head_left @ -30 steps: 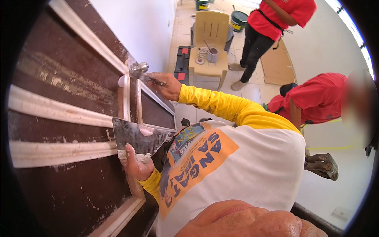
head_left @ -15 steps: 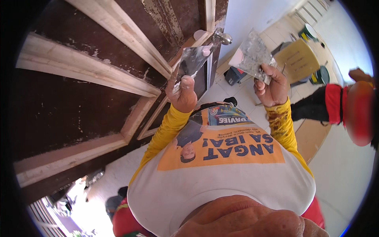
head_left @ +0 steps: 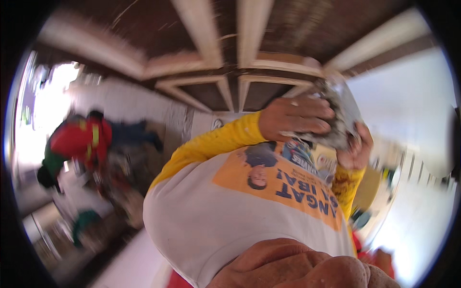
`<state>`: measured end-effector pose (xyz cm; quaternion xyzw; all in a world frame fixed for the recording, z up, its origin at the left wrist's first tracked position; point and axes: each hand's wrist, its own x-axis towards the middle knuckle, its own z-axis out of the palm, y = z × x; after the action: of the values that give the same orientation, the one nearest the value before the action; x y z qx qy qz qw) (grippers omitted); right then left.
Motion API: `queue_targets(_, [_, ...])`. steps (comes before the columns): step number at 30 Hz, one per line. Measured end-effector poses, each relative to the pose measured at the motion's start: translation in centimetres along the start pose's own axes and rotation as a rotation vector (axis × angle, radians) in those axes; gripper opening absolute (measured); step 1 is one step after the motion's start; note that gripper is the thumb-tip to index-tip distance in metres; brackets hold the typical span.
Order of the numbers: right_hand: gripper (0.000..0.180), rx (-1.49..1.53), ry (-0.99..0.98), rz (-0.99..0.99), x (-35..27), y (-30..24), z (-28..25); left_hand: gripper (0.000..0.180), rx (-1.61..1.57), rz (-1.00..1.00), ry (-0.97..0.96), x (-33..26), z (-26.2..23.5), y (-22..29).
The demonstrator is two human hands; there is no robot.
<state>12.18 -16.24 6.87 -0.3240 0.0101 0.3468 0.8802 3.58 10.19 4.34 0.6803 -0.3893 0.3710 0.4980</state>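
Grey blade, yellow sleeves, brown-and-beige door

So the grey scraper looks like metal, crusted with rough, matt grey gunk, though blur hides the finer texture. Door's dark brown and a bit scuffed; its mouldings look like pale, matt, bare wood. Shirt's matt white cloth, sleeves wrinkly yellow cloth.
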Motion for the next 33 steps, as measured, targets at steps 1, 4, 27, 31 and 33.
queue_targets(1, [0.022, -0.286, -0.066, -0.13, 0.3, -0.1, -1.1, 0.038, 0.071, 0.016, 0.01, -0.1, 0.1, -0.1])
queue_targets(4, [0.039, -0.532, -0.037, -0.175, -0.6, -1.6, -0.1, 0.034, 0.123, 0.021, 0.087, 0.1, 0.9, 1.0])
queue_targets(27, [0.034, -0.211, -0.07, -0.223, 1.5, -2.3, -2.8, 0.026, 0.578, -0.416, 0.877, -2.5, -7.5, 1.9])
queue_targets(31, [0.031, -0.948, 0.163, -0.442, 0.7, 2.1, -1.1, 0.049, 0.492, -0.07, 0.536, -6.4, -12.2, -0.6])
queue_targets(33, [0.03, -1.392, 0.043, -0.571, -0.1, 3.5, -0.4, 0.063, -0.115, -0.114, 0.547, -6.9, -13.8, -0.3])
